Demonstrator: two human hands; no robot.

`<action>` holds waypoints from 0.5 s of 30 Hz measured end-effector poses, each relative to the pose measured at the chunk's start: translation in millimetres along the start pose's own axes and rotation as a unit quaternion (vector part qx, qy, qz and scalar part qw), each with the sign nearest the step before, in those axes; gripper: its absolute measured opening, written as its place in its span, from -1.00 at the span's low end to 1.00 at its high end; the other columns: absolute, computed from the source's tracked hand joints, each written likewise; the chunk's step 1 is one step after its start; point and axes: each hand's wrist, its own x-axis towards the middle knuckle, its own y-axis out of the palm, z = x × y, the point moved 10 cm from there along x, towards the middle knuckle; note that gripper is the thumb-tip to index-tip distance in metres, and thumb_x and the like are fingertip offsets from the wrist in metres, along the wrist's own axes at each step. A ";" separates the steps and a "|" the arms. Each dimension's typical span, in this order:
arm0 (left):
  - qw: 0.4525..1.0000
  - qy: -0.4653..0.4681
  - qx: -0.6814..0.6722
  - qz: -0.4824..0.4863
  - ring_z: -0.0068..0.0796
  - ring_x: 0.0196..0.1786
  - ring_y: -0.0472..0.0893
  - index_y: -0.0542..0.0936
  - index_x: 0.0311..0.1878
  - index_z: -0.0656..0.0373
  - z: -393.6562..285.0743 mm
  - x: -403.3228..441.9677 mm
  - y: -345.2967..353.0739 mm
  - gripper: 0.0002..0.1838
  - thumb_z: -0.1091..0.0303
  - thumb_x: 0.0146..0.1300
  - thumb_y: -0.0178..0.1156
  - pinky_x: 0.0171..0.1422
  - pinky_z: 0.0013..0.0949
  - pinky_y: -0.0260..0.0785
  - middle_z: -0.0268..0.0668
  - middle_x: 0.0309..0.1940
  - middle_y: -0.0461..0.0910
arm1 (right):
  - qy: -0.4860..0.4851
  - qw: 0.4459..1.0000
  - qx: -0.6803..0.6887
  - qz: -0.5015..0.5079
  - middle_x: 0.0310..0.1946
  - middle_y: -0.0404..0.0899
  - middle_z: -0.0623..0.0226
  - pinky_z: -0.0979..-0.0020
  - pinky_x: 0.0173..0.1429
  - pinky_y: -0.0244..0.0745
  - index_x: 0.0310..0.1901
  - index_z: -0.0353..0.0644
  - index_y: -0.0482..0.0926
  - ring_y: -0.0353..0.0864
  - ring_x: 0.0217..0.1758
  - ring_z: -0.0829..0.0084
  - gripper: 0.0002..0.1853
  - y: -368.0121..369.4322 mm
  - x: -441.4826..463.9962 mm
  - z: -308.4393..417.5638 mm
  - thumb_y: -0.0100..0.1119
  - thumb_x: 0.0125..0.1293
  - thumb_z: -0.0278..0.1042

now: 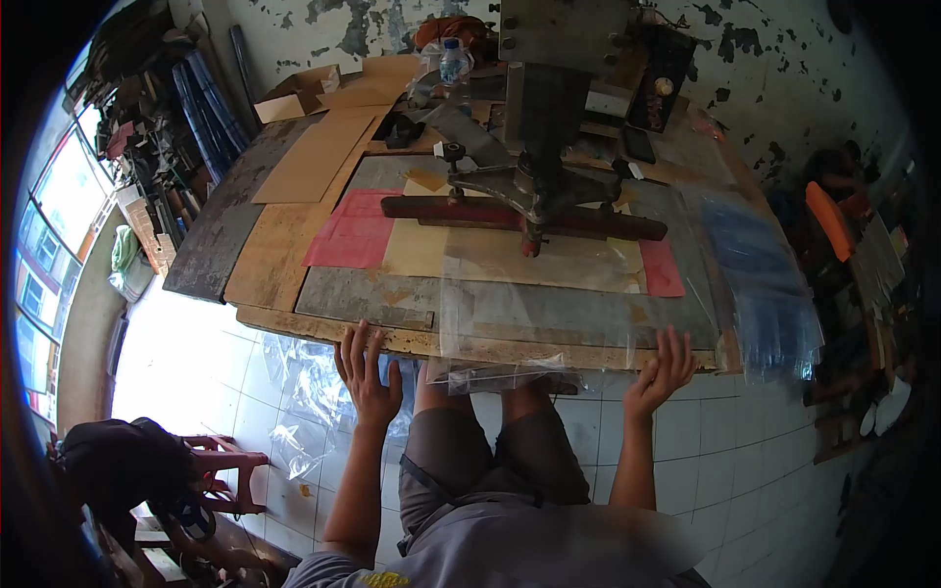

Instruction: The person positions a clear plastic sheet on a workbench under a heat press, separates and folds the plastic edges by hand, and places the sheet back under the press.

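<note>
My left hand (371, 380) is at the front edge of the worktable (333, 331), fingers stretched out and apart, holding nothing. Near the right end of that edge rests my right hand (659, 380), its fingers also extended and empty. Between them a clear plastic sheet (534, 312) lies across the tabletop and hangs over the edge. Its far part reaches the long dark red bar (412, 208) of a press machine (534, 181). Under the bar lie yellow paper (417, 250) and pink sheets (353, 230).
A stack of bluish clear plastic sheets (755, 265) drapes over the right side. Cardboard (319, 152), a water bottle (452, 64) and a phone (638, 145) lie toward the back. Loose plastic (299, 431) is on the tiled floor, near a red stool (230, 461).
</note>
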 end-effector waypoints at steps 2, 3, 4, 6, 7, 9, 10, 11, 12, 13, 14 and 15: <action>0.999 -0.005 0.003 -0.045 0.27 0.59 0.19 0.38 0.45 0.12 0.8 -8.3 6.1 -0.48 0.31 0.44 0.08 0.65 0.26 -0.09 0.04 0.53 0.28 | 0.004 0.999 0.012 -0.032 0.41 0.46 0.15 -0.16 0.66 -0.31 0.30 -0.22 0.55 0.17 0.62 0.00 -0.45 5.4 -21.2 -4.4 -0.39 0.67 -0.09; 0.997 -0.012 0.022 -0.075 0.27 0.58 0.20 0.38 0.44 0.11 3.6 -11.6 12.4 -0.48 0.32 0.44 0.08 0.64 0.27 -0.06 0.04 0.52 0.29 | 0.006 0.999 0.017 -0.049 0.43 0.43 0.13 -0.16 0.67 -0.35 0.31 -0.24 0.54 0.11 0.65 -0.02 -0.43 6.2 -26.6 -7.0 -0.43 0.67 -0.06; 0.994 -0.019 0.041 -0.104 0.28 0.57 0.21 0.38 0.44 0.11 5.6 -12.7 18.7 -0.49 0.32 0.44 0.08 0.62 0.27 -0.02 0.04 0.52 0.30 | 0.005 0.999 0.022 -0.046 0.44 0.41 0.10 -0.15 0.67 -0.36 0.31 -0.26 0.53 0.09 0.66 -0.02 -0.42 8.9 -28.1 -9.0 -0.42 0.67 -0.06; 0.988 -0.026 0.058 -0.139 0.27 0.56 0.23 0.39 0.42 0.09 4.7 -13.5 21.5 -0.51 0.36 0.44 0.06 0.60 0.27 0.05 0.02 0.51 0.31 | 0.006 0.999 0.030 -0.041 0.46 0.37 0.05 -0.15 0.68 -0.38 0.32 -0.29 0.51 0.04 0.67 -0.03 -0.42 11.6 -30.8 -12.7 -0.41 0.66 -0.06; 0.987 -0.028 0.058 -0.146 0.26 0.56 0.24 0.40 0.41 0.09 1.7 -11.1 20.5 -0.53 0.39 0.44 0.05 0.59 0.26 0.09 0.01 0.51 0.31 | 0.003 0.999 0.029 -0.041 0.46 0.38 0.06 -0.15 0.68 -0.38 0.32 -0.29 0.51 0.04 0.67 -0.03 -0.42 11.5 -31.6 -13.4 -0.41 0.66 -0.06; 0.989 -0.034 0.057 -0.135 0.24 0.55 0.26 0.43 0.39 0.08 -0.5 -7.3 17.0 -0.54 0.46 0.43 0.02 0.57 0.23 0.15 -0.02 0.50 0.32 | -0.004 0.999 0.028 -0.042 0.45 0.39 0.07 -0.15 0.68 -0.38 0.32 -0.28 0.51 0.05 0.67 -0.02 -0.43 11.8 -31.4 -13.7 -0.41 0.66 -0.08; 0.991 -0.039 0.057 -0.116 0.22 0.55 0.27 0.45 0.37 0.08 -0.3 -6.9 14.0 -0.53 0.51 0.41 0.01 0.57 0.20 0.17 -0.03 0.50 0.33 | -0.007 0.999 0.027 -0.039 0.45 0.39 0.08 -0.15 0.67 -0.38 0.32 -0.28 0.51 0.05 0.67 -0.03 -0.43 11.8 -31.0 -13.8 -0.41 0.65 -0.08; 0.993 -0.044 0.058 -0.097 0.20 0.55 0.28 0.47 0.36 0.08 0.7 -6.3 12.8 -0.53 0.55 0.40 0.00 0.57 0.18 0.19 -0.05 0.49 0.34 | -0.009 0.999 0.026 -0.035 0.45 0.39 0.08 -0.16 0.67 -0.38 0.32 -0.28 0.51 0.05 0.67 -0.03 -0.43 11.3 -31.3 -14.0 -0.40 0.65 -0.08; 0.994 -0.042 0.052 -0.086 0.19 0.54 0.28 0.49 0.34 0.09 1.3 -5.4 11.5 -0.50 0.60 0.35 -0.01 0.58 0.17 0.19 -0.05 0.49 0.35 | -0.012 0.999 0.025 -0.031 0.45 0.39 0.08 -0.16 0.67 -0.38 0.32 -0.28 0.51 0.05 0.67 -0.03 -0.43 11.5 -32.2 -13.6 -0.40 0.65 -0.08; 0.995 -0.041 0.047 -0.074 0.17 0.54 0.29 0.51 0.33 0.11 2.5 -5.4 9.8 -0.47 0.65 0.31 -0.02 0.58 0.15 0.19 -0.06 0.48 0.37 | -0.011 0.999 0.028 -0.036 0.45 0.39 0.08 -0.16 0.67 -0.38 0.31 -0.27 0.51 0.05 0.67 -0.03 -0.44 10.9 -32.5 -13.8 -0.40 0.65 -0.08; 0.996 -0.041 0.044 -0.061 0.16 0.54 0.29 0.53 0.31 0.12 4.5 -6.9 8.8 -0.45 0.70 0.26 -0.03 0.59 0.13 0.19 -0.07 0.47 0.38 | -0.011 0.999 0.032 -0.040 0.45 0.39 0.09 -0.16 0.67 -0.38 0.31 -0.27 0.51 0.05 0.67 -0.03 -0.44 11.2 -32.6 -14.3 -0.40 0.65 -0.08; 0.997 -0.034 0.038 -0.063 0.16 0.54 0.30 0.54 0.31 0.12 4.2 -6.8 6.3 -0.42 0.72 0.22 -0.04 0.59 0.12 0.18 -0.07 0.46 0.38 | -0.012 0.998 0.036 -0.044 0.45 0.39 0.09 -0.16 0.68 -0.39 0.31 -0.26 0.51 0.05 0.66 -0.03 -0.44 11.6 -32.8 -14.1 -0.40 0.65 -0.08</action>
